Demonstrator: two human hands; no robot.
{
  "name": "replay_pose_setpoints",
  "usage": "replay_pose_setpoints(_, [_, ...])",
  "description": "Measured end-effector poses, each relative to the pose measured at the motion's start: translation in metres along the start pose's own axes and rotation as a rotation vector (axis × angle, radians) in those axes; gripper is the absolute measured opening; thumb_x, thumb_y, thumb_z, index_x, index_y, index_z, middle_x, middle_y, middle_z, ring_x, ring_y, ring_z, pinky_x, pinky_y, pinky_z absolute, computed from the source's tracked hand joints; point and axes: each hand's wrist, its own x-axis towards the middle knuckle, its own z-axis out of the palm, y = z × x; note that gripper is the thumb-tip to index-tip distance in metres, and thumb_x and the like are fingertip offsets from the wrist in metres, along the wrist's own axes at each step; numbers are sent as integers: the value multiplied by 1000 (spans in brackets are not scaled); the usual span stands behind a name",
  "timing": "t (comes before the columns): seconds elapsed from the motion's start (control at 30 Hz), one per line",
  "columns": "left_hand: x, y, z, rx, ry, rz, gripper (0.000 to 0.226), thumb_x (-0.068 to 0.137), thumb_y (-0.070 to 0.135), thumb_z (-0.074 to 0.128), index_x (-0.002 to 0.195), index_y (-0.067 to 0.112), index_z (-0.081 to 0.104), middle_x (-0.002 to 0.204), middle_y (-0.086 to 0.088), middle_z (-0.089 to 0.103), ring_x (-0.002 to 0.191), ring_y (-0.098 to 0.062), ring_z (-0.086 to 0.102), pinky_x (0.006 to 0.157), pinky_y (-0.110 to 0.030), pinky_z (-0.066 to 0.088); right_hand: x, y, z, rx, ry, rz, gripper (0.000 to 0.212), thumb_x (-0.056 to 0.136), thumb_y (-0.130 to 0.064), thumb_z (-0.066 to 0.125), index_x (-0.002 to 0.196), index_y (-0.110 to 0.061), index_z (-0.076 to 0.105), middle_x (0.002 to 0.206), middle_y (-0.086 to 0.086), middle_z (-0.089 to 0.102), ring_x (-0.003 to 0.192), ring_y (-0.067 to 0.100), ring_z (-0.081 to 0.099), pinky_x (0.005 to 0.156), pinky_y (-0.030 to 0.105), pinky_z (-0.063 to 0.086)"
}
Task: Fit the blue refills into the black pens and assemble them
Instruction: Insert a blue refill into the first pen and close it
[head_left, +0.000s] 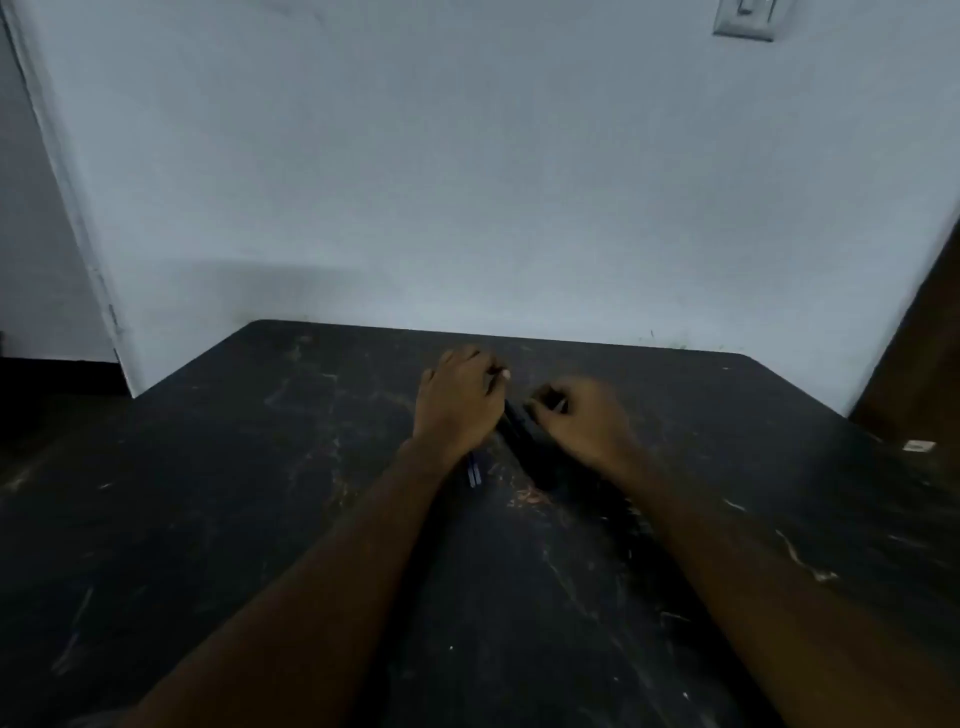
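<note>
Blue refills (474, 474): two thin sticks lying side by side on the table, their near ends showing just beside my left wrist, the rest hidden under it.
Near room: the dark, scratched table (270, 519) lies bare on both sides of my forearms, out to the left and right margins of the view.
Black pens (525, 446): a dark bundle lying aslant between my two hands, close to the refills; blur prevents a count.
Right hand (584, 423): fingers curled over the far end of the pens; whether they grip I cannot tell.
Left hand (460, 400): fingers bent and held close together, a pale spot at the fingertips; whether they pinch anything I cannot tell.
White tag (918, 446): small and flat, near the right edge of the table, well apart from my hands; any marking is too small to read.
Far edge: rounded corners, set against the wall (467, 182), with a narrow strip of bare top beyond my left hand.
Right side: a brown panel (924, 353) stands beside the far right corner.
Wall switch (745, 18): pale plate, high at the right; no writing legible.
</note>
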Motion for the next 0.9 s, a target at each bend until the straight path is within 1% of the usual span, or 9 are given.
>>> replay_pose_setpoints(0.13, [4,-9,2,-8,-92,-109,21,95,34,50,99,21,67,104,4,57,111,-21,50,96,-42,39,2,0,-4,0,-208,121,23,77,-50,63,83,-29,71,81,-11,70,73,6,65,72,37,58])
replay_pose_setpoints(0.2, [2,-9,4,-32,-91,-127,20,95,34,51,95,20,66,97,5,54,107,-22,52,95,-47,42,1,-3,-5,-14,-257,140,26,76,-51,62,85,-28,71,83,-10,71,74,8,66,74,38,58])
replay_pose_setpoints(0.27, [0,-8,4,-31,-78,-131,22,94,35,52,95,19,67,98,4,56,108,-23,53,95,-47,42,1,-6,-6,-50,-270,151,25,77,-48,61,83,-26,70,80,-8,70,73,10,66,74,39,58])
replay_pose_setpoints(0.33, [-1,-8,4,-30,-76,-142,24,94,37,52,98,20,69,104,2,60,110,-23,53,97,-47,41,2,-9,-5,-96,-266,159,24,79,-47,59,80,-24,68,78,-5,69,71,13,66,73,40,59])
replay_pose_setpoints(0.47, [-1,-10,5,-35,-67,-161,25,94,40,53,98,22,70,110,2,62,112,-22,53,99,-46,40,3,-12,-2,-192,-244,163,30,75,-51,55,72,-22,65,70,-3,67,66,16,65,68,40,59])
replay_pose_setpoints(0.63, [-1,-10,6,-39,-75,-173,26,91,44,55,98,25,71,112,5,62,114,-19,53,103,-48,37,2,-9,-3,-251,-214,174,35,75,-50,55,72,-17,67,67,0,66,64,19,64,65,37,58])
replay_pose_setpoints(0.7, [-1,-10,5,-68,-70,-196,26,90,45,56,99,26,71,111,6,63,111,-18,55,102,-48,38,1,-5,-5,-219,-181,194,35,81,-48,55,74,-15,65,70,3,65,64,19,62,64,36,56])
replay_pose_setpoints(0.8, [-2,-8,3,-140,-62,-234,31,91,51,54,101,27,71,110,6,65,107,-18,58,100,-49,41,-1,3,-7,-108,-108,192,25,89,-41,54,83,-17,58,78,3,61,68,19,58,63,34,48])
replay_pose_setpoints(0.9, [-3,-8,1,-185,-47,-246,39,93,57,49,104,26,70,113,5,65,116,-21,51,103,-48,37,0,6,-4,21,-49,107,19,94,-33,53,92,-15,56,82,6,62,71,22,58,66,39,49])
